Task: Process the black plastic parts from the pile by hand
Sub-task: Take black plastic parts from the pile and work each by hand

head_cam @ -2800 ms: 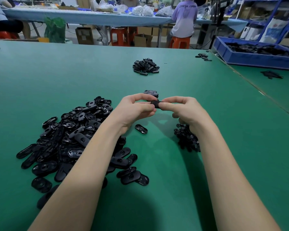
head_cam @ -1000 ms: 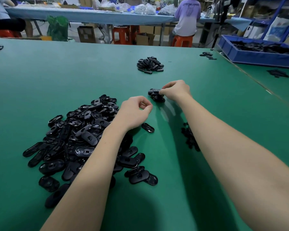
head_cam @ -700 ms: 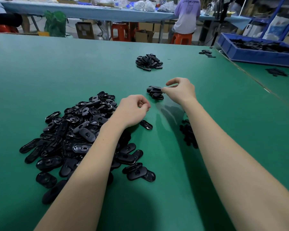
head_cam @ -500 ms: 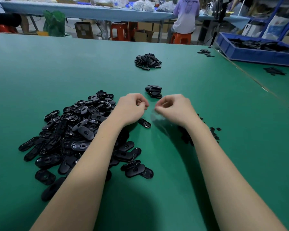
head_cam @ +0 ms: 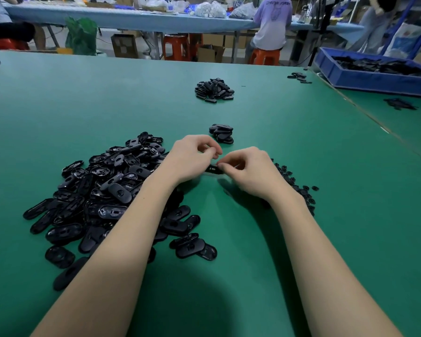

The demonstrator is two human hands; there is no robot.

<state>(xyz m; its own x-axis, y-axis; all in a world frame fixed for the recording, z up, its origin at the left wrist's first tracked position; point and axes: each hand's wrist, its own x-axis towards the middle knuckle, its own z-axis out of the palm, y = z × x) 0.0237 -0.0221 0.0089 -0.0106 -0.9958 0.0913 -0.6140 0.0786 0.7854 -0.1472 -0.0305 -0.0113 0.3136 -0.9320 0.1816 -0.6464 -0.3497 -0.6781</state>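
A big pile of black oval plastic parts (head_cam: 102,190) lies on the green table (head_cam: 83,105) to the left of my forearms. My right hand (head_cam: 250,171) pinches one black part (head_cam: 213,169) at its right end, low over the table. Just above that part's left end is my left hand (head_cam: 192,156), fingers curled, with nothing visibly held. A small stack of parts (head_cam: 221,133) sits just beyond my hands. Small black scraps (head_cam: 294,183) lie scattered to the right of my right wrist, partly hidden by it.
Another heap of parts (head_cam: 214,90) lies farther back at the centre. A blue bin (head_cam: 374,79) with black parts stands at the back right, beside a few loose pieces (head_cam: 299,77). A person sits on an orange stool (head_cam: 265,55) beyond the table.
My right hand put a part on the small stack, drew back toward me and now pinches the single part that lay on the table. My left hand stayed curled in place.
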